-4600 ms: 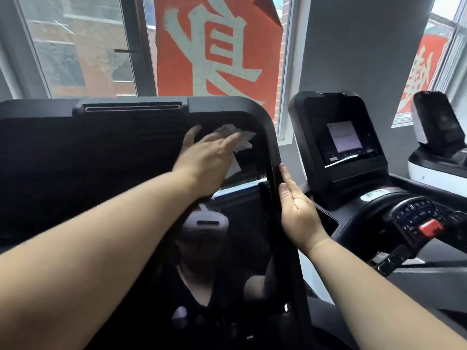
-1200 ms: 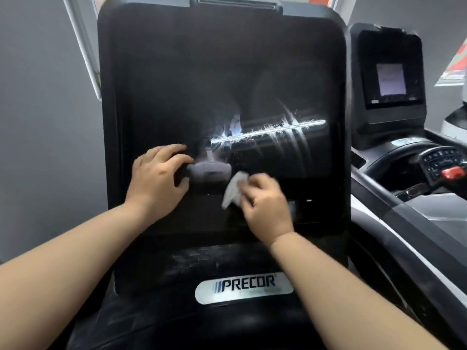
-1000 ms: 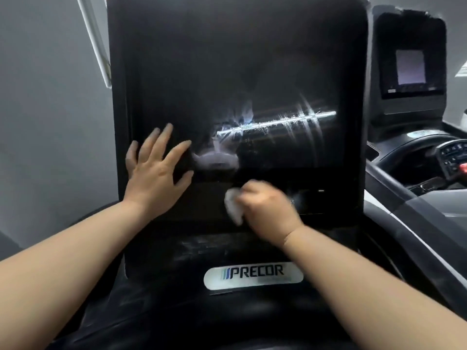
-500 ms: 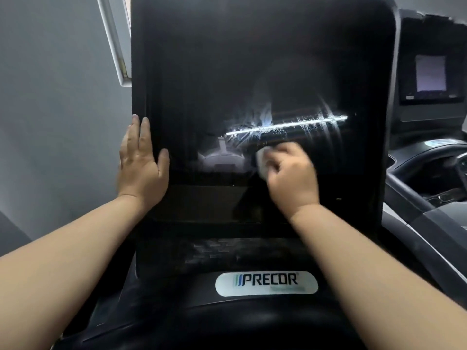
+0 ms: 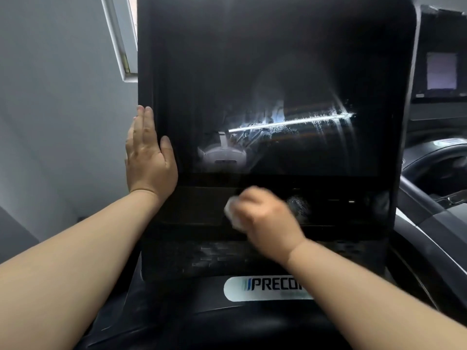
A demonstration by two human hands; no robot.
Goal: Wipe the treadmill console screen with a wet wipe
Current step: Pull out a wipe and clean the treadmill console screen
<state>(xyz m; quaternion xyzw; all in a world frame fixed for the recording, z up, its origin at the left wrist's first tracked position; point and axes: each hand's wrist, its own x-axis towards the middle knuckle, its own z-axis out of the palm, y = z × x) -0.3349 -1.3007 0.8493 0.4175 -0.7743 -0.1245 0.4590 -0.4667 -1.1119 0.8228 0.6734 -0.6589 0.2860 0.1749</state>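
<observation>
My left hand (image 5: 149,157), flat, steadies the glossy black treadmill console screen (image 5: 278,72); right hand (image 5: 265,221) pinches the crumpled white wet wipe (image 5: 231,213), scrubbing its lower band.

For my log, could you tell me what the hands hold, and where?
The right hand grips the wet wipe by its right part; the left hand holds nothing.

Oval silver badge (image 5: 265,289) below the treadmill console (image 5: 275,59): "PRECO" in dark slanted capitals, preceded by slanted blue and dark stripes; end of the word hidden behind a forearm (image 5: 353,294). Fine print under the lettering: too small to read. Lit screen (image 5: 441,70) on neighbouring machine: content illegible. Oval label (image 5: 448,142) on same machine: blurred, unreadable.
</observation>
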